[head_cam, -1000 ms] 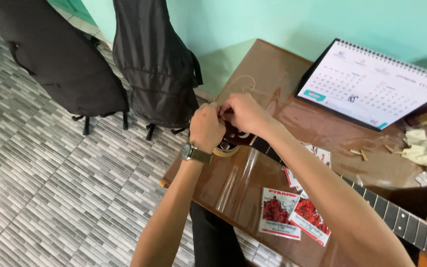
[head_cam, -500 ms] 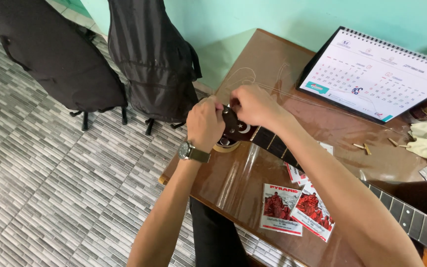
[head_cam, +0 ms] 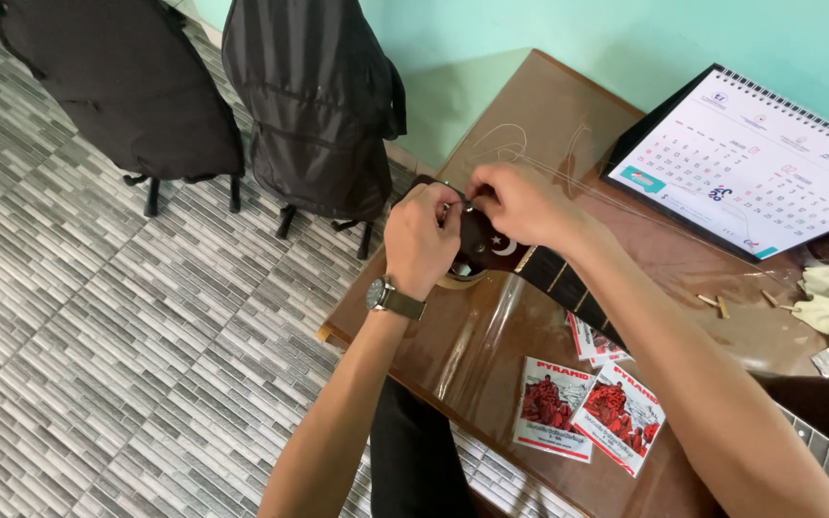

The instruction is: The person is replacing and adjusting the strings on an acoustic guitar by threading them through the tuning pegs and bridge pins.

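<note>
A grey patterned tile floor (head_cam: 98,317) fills the left of the view, a turquoise wall (head_cam: 549,29) runs along the top, and a glossy brown table (head_cam: 530,105) stands against that wall with a guitar laid across it. The guitar's dark headstock (head_cam: 486,240) lies near the table's left edge, its neck (head_cam: 578,293) running back toward the lower right. The left hand (head_cam: 421,240), a wristwatch (head_cam: 393,297) on its wrist, is curled at the headstock's near side, fingers bunched and pinching something small there (too small to make out). The right hand (head_cam: 520,203) rests on the far side of the headstock, its fingers pressed together and meeting the left hand's fingertips; what they grip I cannot tell. Thin loose guitar strings (head_cam: 510,144) curl on the bare tabletop just beyond the hands. Against the earlier frames, both hands keep the same place on the headstock and the same closed pinch; the left hand sits slightly higher and closer to the right than a second ago. Beside the neck lie red-and-white string packets (head_cam: 582,398), and a spiral desk calendar (head_cam: 750,163) leans at the table's far right. Two black gig bags (head_cam: 314,105) stand on stands on the floor by the wall.
</note>
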